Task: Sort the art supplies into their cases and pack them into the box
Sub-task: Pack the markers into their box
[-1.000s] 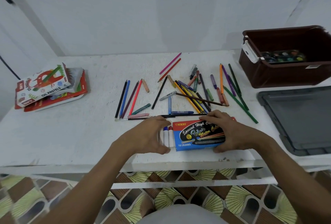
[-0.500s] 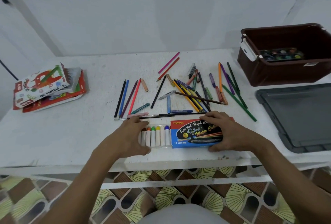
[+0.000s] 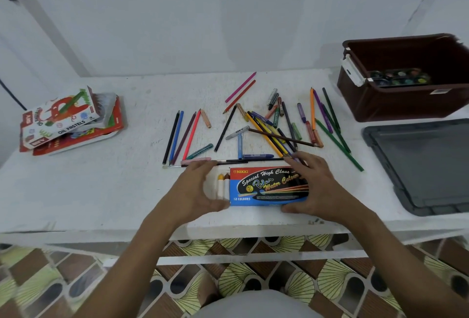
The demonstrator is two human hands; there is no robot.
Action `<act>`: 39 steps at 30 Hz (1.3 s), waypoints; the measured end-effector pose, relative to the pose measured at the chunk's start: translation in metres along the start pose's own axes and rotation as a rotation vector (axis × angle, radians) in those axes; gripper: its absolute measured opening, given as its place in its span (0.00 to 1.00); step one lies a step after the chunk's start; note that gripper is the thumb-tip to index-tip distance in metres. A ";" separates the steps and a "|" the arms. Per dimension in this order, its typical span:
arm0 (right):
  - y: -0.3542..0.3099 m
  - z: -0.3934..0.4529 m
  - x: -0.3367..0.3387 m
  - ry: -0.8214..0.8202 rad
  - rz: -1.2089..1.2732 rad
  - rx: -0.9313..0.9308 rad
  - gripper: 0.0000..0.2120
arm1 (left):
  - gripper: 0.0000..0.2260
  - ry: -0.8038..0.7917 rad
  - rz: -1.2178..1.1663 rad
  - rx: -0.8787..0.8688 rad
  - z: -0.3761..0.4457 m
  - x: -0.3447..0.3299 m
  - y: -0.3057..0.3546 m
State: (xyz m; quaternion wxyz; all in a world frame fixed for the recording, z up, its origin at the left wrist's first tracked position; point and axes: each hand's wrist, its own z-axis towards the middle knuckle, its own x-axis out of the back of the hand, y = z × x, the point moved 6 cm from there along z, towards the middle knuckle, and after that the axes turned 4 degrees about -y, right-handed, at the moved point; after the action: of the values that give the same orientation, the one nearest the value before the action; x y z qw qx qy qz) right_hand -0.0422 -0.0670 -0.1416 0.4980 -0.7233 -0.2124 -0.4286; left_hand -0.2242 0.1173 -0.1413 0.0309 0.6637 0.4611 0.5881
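A blue and red water colour case (image 3: 266,188) lies near the table's front edge. My right hand (image 3: 313,185) grips its right end, fingers over the far edge and thumb on the near edge. My left hand (image 3: 195,190) holds the white inner tray (image 3: 223,187) at the case's left opening; two tubes show outside the sleeve. Loose coloured pencils, markers and crayons (image 3: 266,127) lie scattered behind the case. A thin black brush (image 3: 236,162) lies just beyond my fingers.
A brown plastic box (image 3: 406,107) stands at the back right with a paint palette (image 3: 398,77) inside. Its grey lid (image 3: 421,165) lies in front of it. A stack of oil pastel cases (image 3: 66,122) sits at the left.
The tray came further out of the sleeve to the left, showing several tubes, then slid back in. My left hand moved with it; my right hand stayed on the case.
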 end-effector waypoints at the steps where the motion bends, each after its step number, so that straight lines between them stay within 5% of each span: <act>1: 0.005 -0.005 0.002 0.041 0.011 -0.051 0.51 | 0.40 0.030 -0.017 0.047 -0.002 0.002 -0.004; 7: 0.031 -0.033 -0.003 0.214 0.213 -0.325 0.57 | 0.29 -0.014 -0.201 0.233 -0.005 -0.004 -0.018; 12: 0.032 -0.030 -0.005 0.226 0.355 -0.278 0.43 | 0.12 -0.006 -0.253 0.162 -0.007 -0.006 0.004; 20: 0.013 -0.032 -0.005 0.305 0.425 -0.188 0.35 | 0.15 -0.141 -0.569 0.068 -0.009 -0.019 0.015; 28: 0.001 -0.017 0.022 0.413 0.461 -0.212 0.37 | 0.15 -0.008 -0.738 -0.002 0.012 0.020 0.022; 39: 0.043 -0.012 0.175 0.803 0.632 -0.237 0.20 | 0.17 0.018 -0.688 -0.267 0.120 0.069 0.155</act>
State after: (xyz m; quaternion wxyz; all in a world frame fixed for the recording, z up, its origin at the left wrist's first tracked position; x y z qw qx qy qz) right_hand 0.0794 -0.1166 -0.0181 0.5601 -0.5822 0.2739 -0.5218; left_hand -0.0463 0.1333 -0.0360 0.3091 0.4550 0.5766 0.6041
